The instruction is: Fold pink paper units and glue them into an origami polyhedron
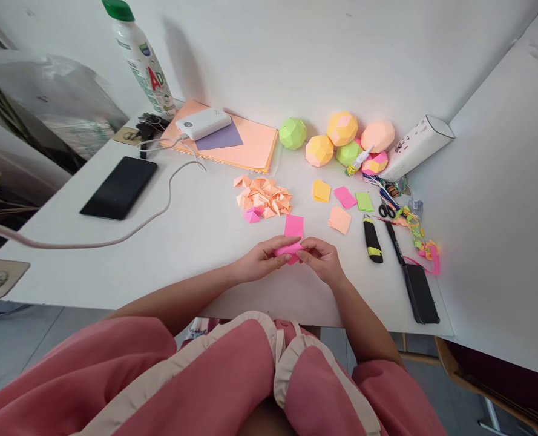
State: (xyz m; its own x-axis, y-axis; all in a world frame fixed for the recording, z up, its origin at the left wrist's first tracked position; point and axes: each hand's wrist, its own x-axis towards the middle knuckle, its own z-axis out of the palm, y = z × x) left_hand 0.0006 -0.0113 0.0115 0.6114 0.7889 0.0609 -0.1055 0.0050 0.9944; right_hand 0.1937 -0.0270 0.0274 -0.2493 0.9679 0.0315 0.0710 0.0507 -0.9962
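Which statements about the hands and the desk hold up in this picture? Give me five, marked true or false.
1. Both the left hand and the right hand hold pink paper. True.
2. The utility knife is in the right hand. False: the utility knife lies on the desk.
3. The white power bank rests on sheets of paper. True.
4. The heap of folded pieces is all peach. False: a pink folded piece lies at its near edge.
5. The leftmost faceted ball is green. True.
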